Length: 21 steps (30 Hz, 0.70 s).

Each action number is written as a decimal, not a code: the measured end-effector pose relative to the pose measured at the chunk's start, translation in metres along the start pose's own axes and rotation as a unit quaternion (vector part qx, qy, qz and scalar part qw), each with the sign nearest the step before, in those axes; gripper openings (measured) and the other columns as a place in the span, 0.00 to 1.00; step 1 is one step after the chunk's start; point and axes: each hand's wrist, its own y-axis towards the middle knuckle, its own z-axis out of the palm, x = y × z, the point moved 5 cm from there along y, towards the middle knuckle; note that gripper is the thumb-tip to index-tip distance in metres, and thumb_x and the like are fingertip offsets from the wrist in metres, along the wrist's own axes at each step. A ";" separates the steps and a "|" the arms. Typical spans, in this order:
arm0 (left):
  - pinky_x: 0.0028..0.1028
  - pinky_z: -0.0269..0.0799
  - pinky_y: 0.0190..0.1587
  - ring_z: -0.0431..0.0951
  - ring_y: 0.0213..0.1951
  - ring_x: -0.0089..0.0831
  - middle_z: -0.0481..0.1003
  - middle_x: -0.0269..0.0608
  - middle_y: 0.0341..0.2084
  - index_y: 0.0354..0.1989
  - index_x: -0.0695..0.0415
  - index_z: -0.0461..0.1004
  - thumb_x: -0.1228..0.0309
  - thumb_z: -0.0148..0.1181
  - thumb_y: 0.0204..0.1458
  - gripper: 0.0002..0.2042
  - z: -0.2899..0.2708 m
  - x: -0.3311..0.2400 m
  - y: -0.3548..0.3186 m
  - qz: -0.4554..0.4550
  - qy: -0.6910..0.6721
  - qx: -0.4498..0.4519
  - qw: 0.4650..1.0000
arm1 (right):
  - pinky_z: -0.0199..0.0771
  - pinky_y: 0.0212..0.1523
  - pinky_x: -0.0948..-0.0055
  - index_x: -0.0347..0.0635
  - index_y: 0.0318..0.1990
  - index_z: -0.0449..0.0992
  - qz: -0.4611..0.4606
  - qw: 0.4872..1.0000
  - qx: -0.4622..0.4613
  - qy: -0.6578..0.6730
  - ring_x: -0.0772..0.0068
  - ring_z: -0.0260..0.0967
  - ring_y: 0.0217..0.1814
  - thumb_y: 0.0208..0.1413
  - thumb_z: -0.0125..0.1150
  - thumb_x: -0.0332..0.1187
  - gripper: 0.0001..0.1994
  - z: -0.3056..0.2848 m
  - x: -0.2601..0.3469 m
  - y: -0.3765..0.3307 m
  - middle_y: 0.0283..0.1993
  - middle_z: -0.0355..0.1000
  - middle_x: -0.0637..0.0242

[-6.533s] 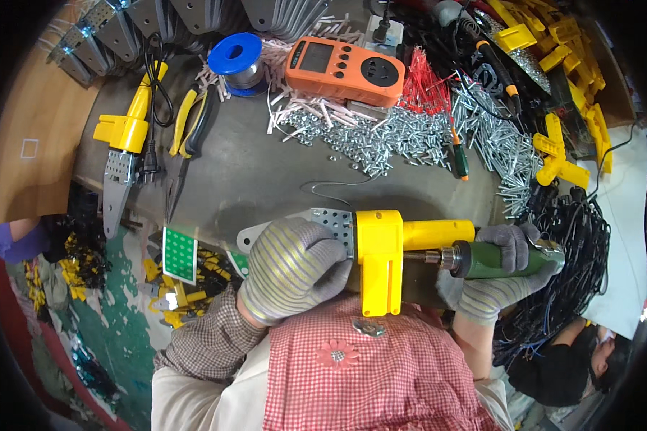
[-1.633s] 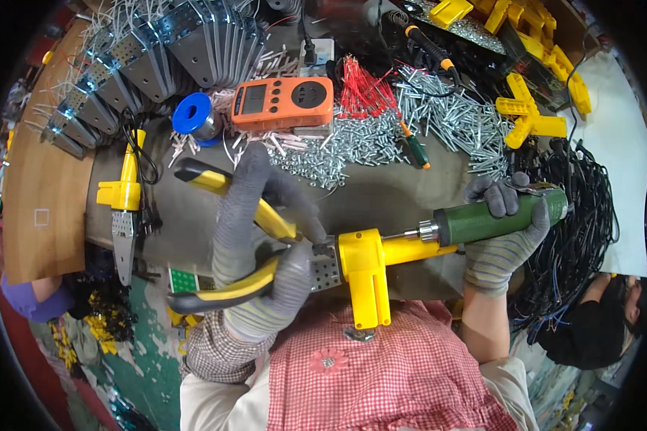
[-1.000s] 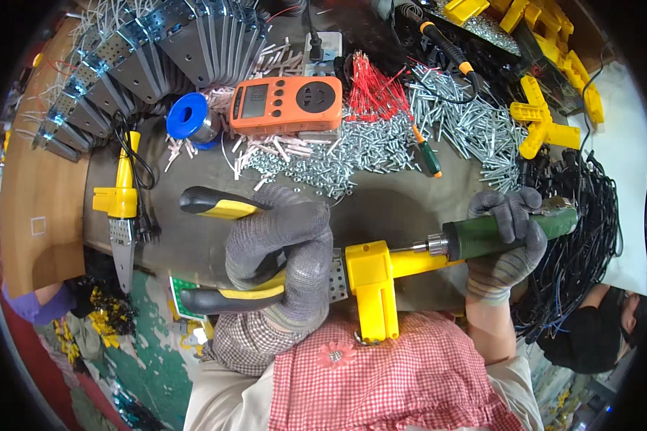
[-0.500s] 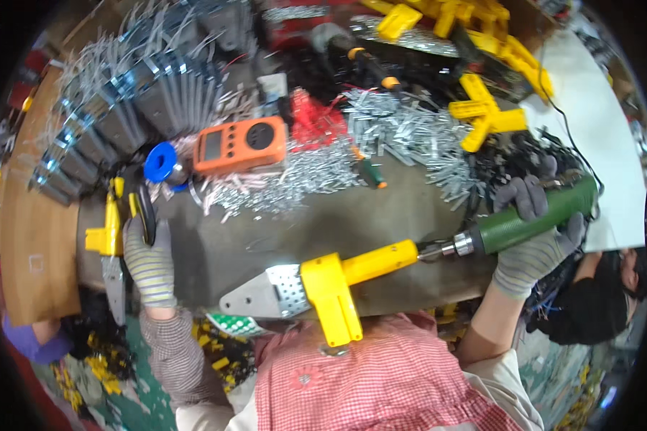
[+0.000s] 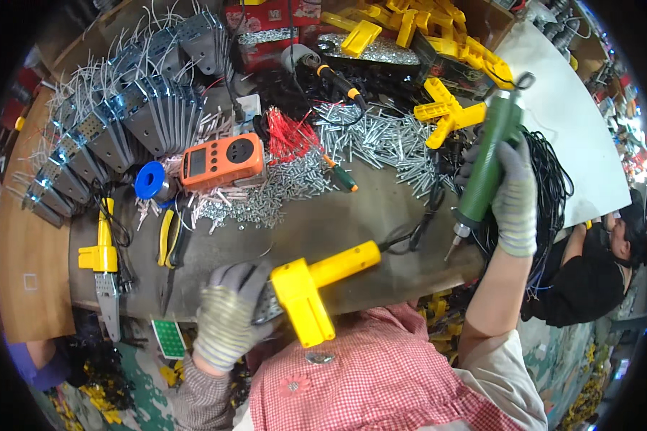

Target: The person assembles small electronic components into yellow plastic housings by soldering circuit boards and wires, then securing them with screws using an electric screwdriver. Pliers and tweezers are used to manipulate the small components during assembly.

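Observation:
My left hand [image 5: 228, 320], in a striped grey glove, is closed around the perforated metal plate of a yellow-handled pipe welding iron [image 5: 302, 296]. The iron lies at the table's near edge, its handle pointing right, and a black cable leaves the handle's end. Gripped in my gloved right hand [image 5: 517, 205] is a green electric screwdriver [image 5: 486, 169], held steeply with its bit pointing down, right of the iron and apart from it. Yellow-and-black pliers [image 5: 169, 241] lie beyond my left hand. Farther left lies a second yellow-handled iron [image 5: 106, 251].
Across the back stand rows of metal plates with white wires [image 5: 151, 115]. An orange meter [image 5: 223, 164], a blue spool [image 5: 151, 179], a small screwdriver [image 5: 343, 176] and heaped screws [image 5: 366, 136] lie nearer. Black cables [image 5: 546, 172] pile up at right. A person [image 5: 582, 280] sits beyond.
My left hand has left the pliers and moved right onto the iron's metal plate. My right hand has swung the electric screwdriver from near level to steep, away from the iron's handle.

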 end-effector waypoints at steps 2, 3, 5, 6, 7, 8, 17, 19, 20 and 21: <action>0.53 0.67 0.63 0.70 0.61 0.52 0.73 0.46 0.58 0.66 0.53 0.74 0.58 0.82 0.32 0.45 -0.008 0.023 -0.021 -0.016 0.031 -0.019 0.999 | 0.86 0.38 0.57 0.44 0.68 0.64 -0.061 0.983 -0.012 -0.173 0.58 0.81 0.33 0.68 0.60 0.39 0.25 -0.010 -0.018 0.020 0.43 0.80 0.53; 0.53 0.66 0.63 0.70 0.61 0.52 0.73 0.46 0.58 0.65 0.53 0.74 0.58 0.82 0.32 0.44 -0.015 0.032 -0.031 -0.026 0.051 -0.033 0.998 | 0.85 0.38 0.55 0.43 0.70 0.62 -0.116 0.952 -0.023 -0.281 0.53 0.82 0.33 0.68 0.62 0.40 0.27 -0.014 -0.028 0.030 0.43 0.81 0.50; 0.55 0.65 0.65 0.69 0.61 0.53 0.73 0.46 0.58 0.65 0.53 0.74 0.59 0.82 0.31 0.44 -0.019 0.051 -0.049 -0.053 0.048 -0.066 0.995 | 0.83 0.41 0.49 0.41 0.70 0.61 -0.194 0.826 -0.036 -0.527 0.41 0.84 0.39 0.67 0.64 0.43 0.30 -0.007 -0.041 0.037 0.41 0.83 0.43; 0.54 0.64 0.66 0.69 0.61 0.53 0.73 0.47 0.58 0.65 0.53 0.74 0.60 0.82 0.31 0.45 -0.020 0.056 -0.053 -0.061 0.040 -0.071 0.995 | 0.83 0.44 0.44 0.41 0.70 0.62 -0.145 0.780 -0.044 -0.607 0.34 0.83 0.44 0.65 0.67 0.45 0.33 0.002 -0.048 0.039 0.39 0.83 0.40; 0.54 0.64 0.66 0.69 0.61 0.53 0.73 0.47 0.58 0.65 0.53 0.74 0.60 0.82 0.31 0.45 -0.019 0.058 -0.056 -0.065 0.042 -0.070 0.995 | 0.83 0.43 0.45 0.41 0.71 0.61 -0.093 0.742 -0.053 -0.662 0.37 0.84 0.42 0.65 0.67 0.46 0.34 0.010 -0.051 0.041 0.38 0.83 0.41; 0.54 0.64 0.67 0.69 0.61 0.54 0.73 0.47 0.58 0.66 0.53 0.74 0.61 0.82 0.31 0.45 -0.020 0.057 -0.056 -0.063 0.040 -0.068 0.995 | 0.83 0.43 0.45 0.43 0.70 0.63 -0.051 0.705 -0.052 -0.706 0.40 0.84 0.42 0.64 0.68 0.46 0.33 0.013 -0.056 0.047 0.39 0.83 0.44; 0.52 0.67 0.63 0.71 0.58 0.55 0.71 0.52 0.56 0.66 0.54 0.74 0.63 0.84 0.32 0.45 -0.026 0.062 -0.060 -0.091 0.006 -0.068 0.993 | 0.81 0.38 0.58 0.50 0.34 0.81 -0.417 0.521 0.084 -0.740 0.58 0.79 0.40 0.52 0.63 0.29 0.04 0.060 -0.092 0.014 0.38 0.76 0.65; 0.50 0.73 0.60 0.72 0.59 0.56 0.69 0.54 0.59 0.66 0.53 0.73 0.66 0.83 0.30 0.45 -0.024 0.070 -0.071 -0.124 -0.007 -0.063 0.990 | 0.80 0.39 0.59 0.50 0.35 0.80 -0.454 0.614 0.048 -0.643 0.58 0.78 0.39 0.52 0.64 0.28 0.04 0.065 -0.079 0.012 0.36 0.75 0.65; 0.48 0.75 0.57 0.76 0.55 0.57 0.72 0.54 0.57 0.66 0.55 0.73 0.66 0.84 0.31 0.45 -0.029 0.068 -0.072 -0.096 0.007 -0.075 0.992 | 0.79 0.39 0.59 0.50 0.40 0.83 -0.479 0.639 0.032 -0.600 0.56 0.78 0.39 0.52 0.66 0.26 0.08 0.066 -0.064 0.006 0.36 0.76 0.65; 0.48 0.75 0.57 0.76 0.55 0.57 0.72 0.54 0.57 0.66 0.55 0.73 0.66 0.84 0.31 0.45 -0.028 0.073 -0.073 -0.105 0.008 -0.079 0.991 | 0.81 0.43 0.61 0.49 0.47 0.85 -0.509 0.677 0.007 -0.532 0.57 0.80 0.43 0.51 0.66 0.21 0.17 0.059 -0.053 0.000 0.40 0.80 0.65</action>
